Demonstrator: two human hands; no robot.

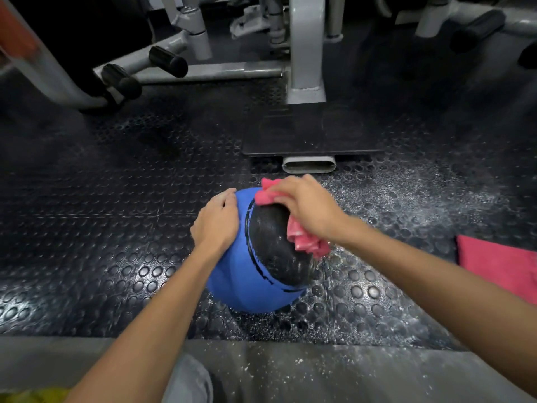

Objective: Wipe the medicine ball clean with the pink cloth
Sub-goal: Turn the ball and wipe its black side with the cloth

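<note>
Two hands touch the ball [232,274]: left hand [216,225] presses with relaxed fingers, right hand [308,207] grips the pink cloth [305,242] on it.

Under the left hand [216,222] the ball [226,274] is matt blue. Its black panel [270,242], by the right hand [308,207], is finely grained and glossy. The cloth [305,242] that hand grips is soft, crumpled pink fabric. Right of it a flat towel [499,263] looks matt. The floor [116,199] beneath is shiny black studded rubber, speckled white. Beyond the hands, the frame [306,53] is smooth grey-painted metal.
</note>
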